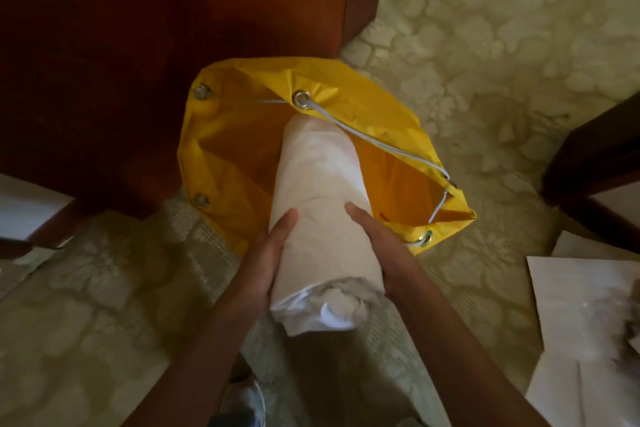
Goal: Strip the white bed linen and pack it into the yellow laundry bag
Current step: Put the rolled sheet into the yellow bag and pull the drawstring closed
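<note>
The rolled white cloth bundle (320,218) points lengthwise away from the person, its far end already inside the mouth of the yellow nylon laundry bag (374,121) on the patterned carpet (485,28). The left hand (265,263) and right hand (377,250) clasp its near end from either side, fingers straight and together, seemingly pressing inward.

Yellow laundry bag (374,121): thin woven synthetic cloth, smooth with a slight sheen, creased at the rim. Eyelets (302,100): bright polished metal. Drawstring (388,146): white braided cord, matt. Rolled white linen (318,204): soft matt cloth, smooth along the roll, crumpled at its near end. Cabinet (173,28): dark red-brown wood, smooth with a low gloss. Carpet (485,28): pale textured pile with a raised pattern, matt.
</note>
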